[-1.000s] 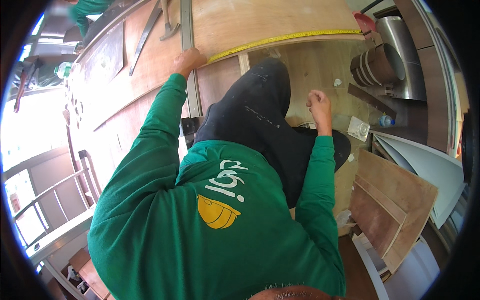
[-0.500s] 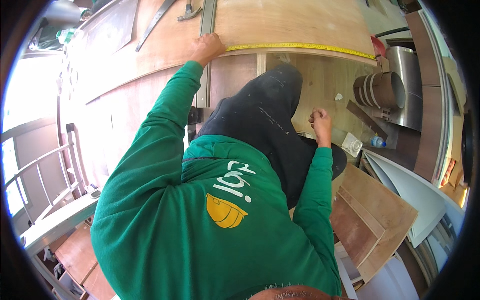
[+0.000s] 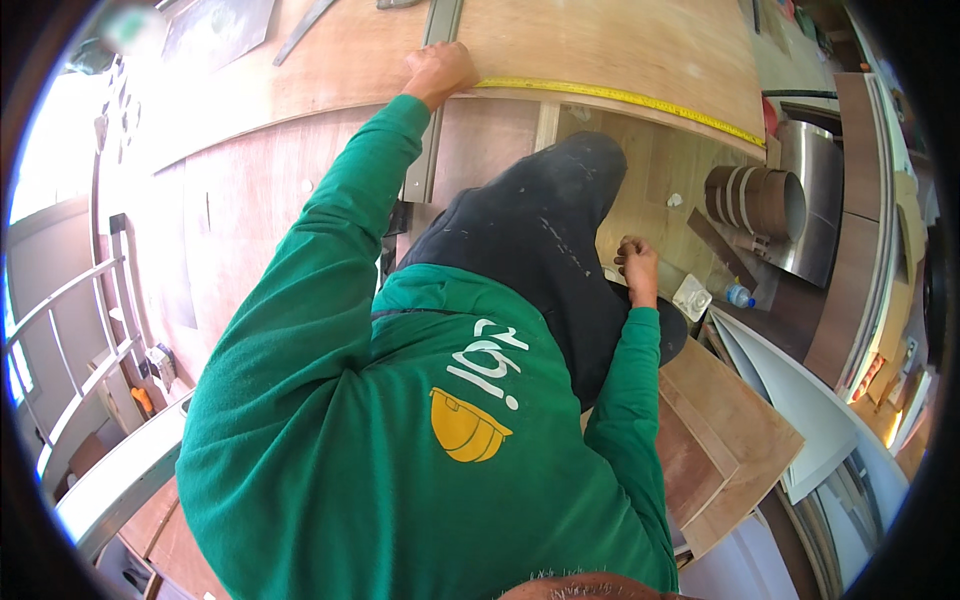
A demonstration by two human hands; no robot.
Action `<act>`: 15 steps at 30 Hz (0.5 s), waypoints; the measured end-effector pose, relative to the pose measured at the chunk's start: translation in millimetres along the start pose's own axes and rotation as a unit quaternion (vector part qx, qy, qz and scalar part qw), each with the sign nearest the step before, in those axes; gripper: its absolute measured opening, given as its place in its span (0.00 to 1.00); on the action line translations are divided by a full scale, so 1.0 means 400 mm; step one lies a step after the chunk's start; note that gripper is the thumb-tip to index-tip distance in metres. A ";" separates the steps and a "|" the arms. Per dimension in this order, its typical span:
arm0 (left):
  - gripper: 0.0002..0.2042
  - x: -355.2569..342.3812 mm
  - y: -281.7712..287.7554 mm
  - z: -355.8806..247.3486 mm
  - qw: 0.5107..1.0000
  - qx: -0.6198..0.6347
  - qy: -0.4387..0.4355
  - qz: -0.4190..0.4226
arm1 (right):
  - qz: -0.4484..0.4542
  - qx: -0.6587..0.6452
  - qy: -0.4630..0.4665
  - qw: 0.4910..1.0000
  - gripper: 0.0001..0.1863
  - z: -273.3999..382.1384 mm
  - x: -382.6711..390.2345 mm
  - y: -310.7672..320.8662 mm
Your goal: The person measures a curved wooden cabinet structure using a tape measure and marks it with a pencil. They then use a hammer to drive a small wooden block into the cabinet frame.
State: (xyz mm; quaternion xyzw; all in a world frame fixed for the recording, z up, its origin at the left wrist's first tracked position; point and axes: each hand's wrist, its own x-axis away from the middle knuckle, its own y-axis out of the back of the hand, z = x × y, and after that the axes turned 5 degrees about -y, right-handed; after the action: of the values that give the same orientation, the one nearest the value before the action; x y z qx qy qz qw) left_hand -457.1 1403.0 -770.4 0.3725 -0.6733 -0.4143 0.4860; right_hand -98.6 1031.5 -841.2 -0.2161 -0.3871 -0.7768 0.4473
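Observation:
A yellow tape measure [image 3: 625, 96] lies stretched along the near edge of a plywood sheet [image 3: 590, 45], reaching its right end. My left hand [image 3: 441, 72] is closed at the tape's left end, beside a long grey metal bar [image 3: 438, 30]; the fingers hide what lies inside the grip. Past my bent right knee, my right hand [image 3: 637, 268] hovers low over the floor with its fingers curled in. Whether something small sits in those fingers I cannot make out.
A saw blade [image 3: 303, 32] and a partly visible hammer [image 3: 398, 4] lie on the plywood. At the right stand a brown roll [image 3: 752, 203], a plastic bottle [image 3: 740, 296] and leaning white panels [image 3: 785, 400]. A wooden frame piece [image 3: 735, 440] is beside my right arm; a metal ladder [image 3: 75, 330] stands left.
The view has shifted slightly, moving the plywood and hammer up in the picture. My left hand stays at the tape's end, and my right hand remains curled near the floor.

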 end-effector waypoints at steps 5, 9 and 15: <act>0.21 -0.003 0.013 -0.013 1.000 0.005 0.020 0.016 | 0.003 0.051 0.019 0.999 0.14 -0.026 -0.006 -0.006; 0.22 -0.008 0.014 -0.003 1.000 0.001 0.018 0.021 | 0.005 0.062 0.028 0.998 0.15 -0.034 -0.010 -0.011; 0.22 -0.012 0.012 -0.007 1.000 0.001 0.022 0.016 | 0.006 0.070 0.028 0.997 0.15 -0.038 -0.017 -0.011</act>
State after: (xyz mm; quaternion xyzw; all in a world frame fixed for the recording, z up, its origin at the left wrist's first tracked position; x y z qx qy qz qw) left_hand -453.8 1408.6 -766.9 0.3711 -0.6688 -0.3972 0.5073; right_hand -98.8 1024.3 -857.0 -0.1649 -0.4264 -0.7508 0.4767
